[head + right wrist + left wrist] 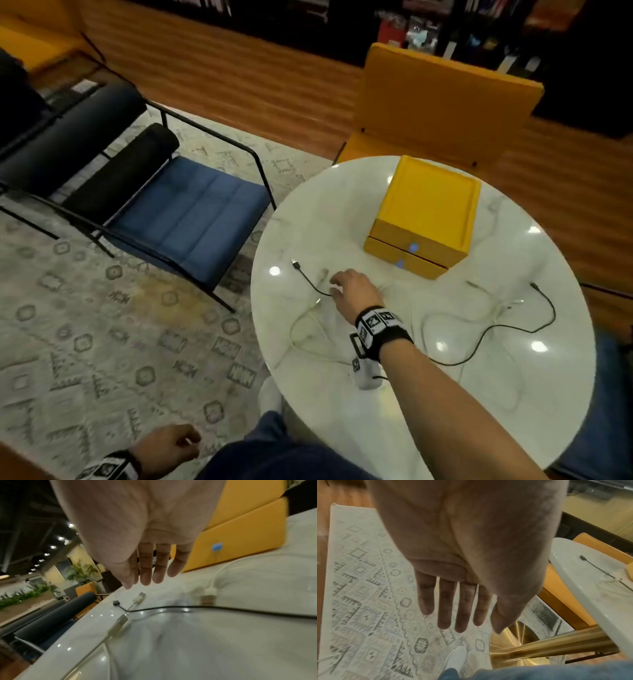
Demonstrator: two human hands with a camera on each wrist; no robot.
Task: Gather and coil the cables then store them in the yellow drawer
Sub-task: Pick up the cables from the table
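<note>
A yellow drawer box (pixel 424 219) stands at the back of the round white table (pixel 479 394), both drawers closed. Black cable (pixel 544 315) and white cables (pixel 308 329) lie loose across the tabletop. My right hand (pixel 346 287) hovers over the left cable ends with fingers straight, holding nothing; in the right wrist view the right hand (pixel 149 574) is above a white plug (pixel 139 597) and the black cable (pixel 188 607). My left hand (pixel 171 445) hangs off the table by my knee, left fingers (pixel 450 608) relaxed and empty.
A blue-cushioned black-framed chair (pixel 191 219) stands left of the table on a patterned rug (pixel 85 325). A yellow chair (pixel 445 102) is behind the table. The table's gold base (pixel 513 646) and my white shoe (pixel 455 658) are below.
</note>
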